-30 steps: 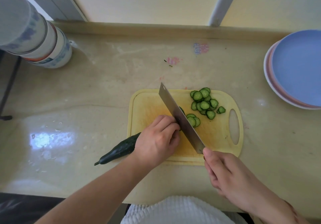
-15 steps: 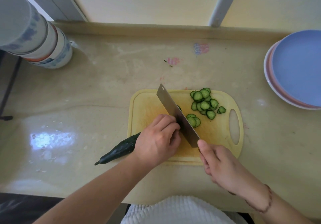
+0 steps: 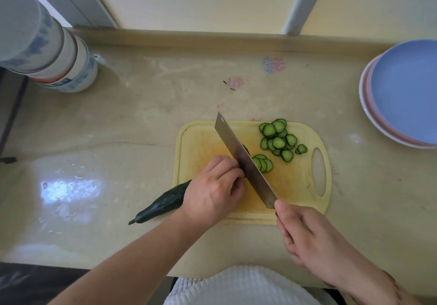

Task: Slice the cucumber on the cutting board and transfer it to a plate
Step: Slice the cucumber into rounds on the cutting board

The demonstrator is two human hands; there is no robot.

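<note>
Nearest the person, at the near right corner of the cutting board (image 3: pixel 194 136), the right hand (image 3: pixel 307 236) is seen with fingers wrapped round a handle that is itself hidden; the cleaver (image 3: pixel 246 160) is carried from it slantwise across the board; just left of the blade, the left hand (image 3: pixel 212 186) is curled over the cucumber (image 3: pixel 160 204), knuckles close against the steel; the uncut dark tail of the cucumber is left hanging off the board's left edge onto the counter (image 3: pixel 118 127); right of the blade a few fresh slices (image 3: pixel 263 162) are fanned on the board, and a larger heap of rounds (image 3: pixel 279 139) is piled toward its far right, near the handle slot. Slicing is judged about half done; the fingertips are best kept tucked, the blade guided by the knuckles, and the holding hand walked back evenly for uniform slices. Well beyond the board's right side, stacked plates (image 3: pixel 402 91) are waiting; far to its left, stacked bowls (image 3: pixel 52 51) are standing.
</note>
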